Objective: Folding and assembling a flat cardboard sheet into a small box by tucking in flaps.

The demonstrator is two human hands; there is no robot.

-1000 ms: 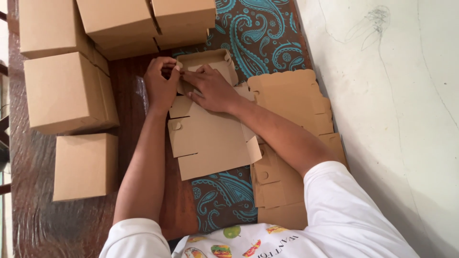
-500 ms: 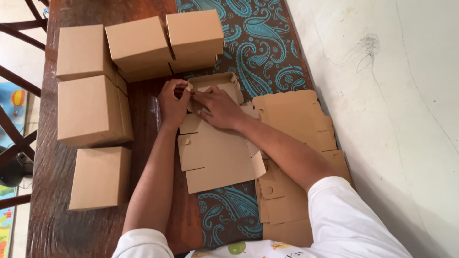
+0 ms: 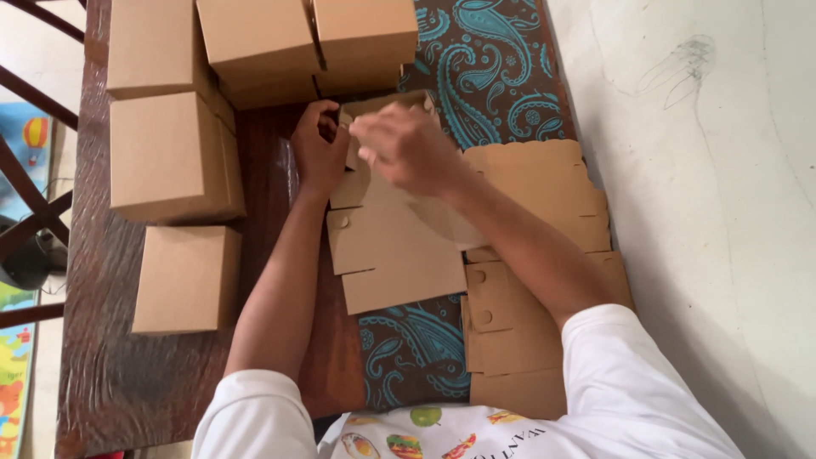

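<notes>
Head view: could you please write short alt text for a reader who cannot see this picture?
Seen from above, a person's left hand and right hand fold the far end of a flat cardboard box blank on a dark wooden table. Five closed cardboard boxes stand to the left and beyond, and a stack of unfolded blanks lies on a blue paisley cloth at the right.

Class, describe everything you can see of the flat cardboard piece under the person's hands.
The cardboard blank is plain brown board, die-cut with flaps, notches and a small round tab. Its near part lies flat across the wooden table and the blue paisley cloth; its far end is folded up into a low wall. The left hand grips that raised end, and the right hand, blurred, is over it. A stack of flat blanks lies alongside.
</notes>
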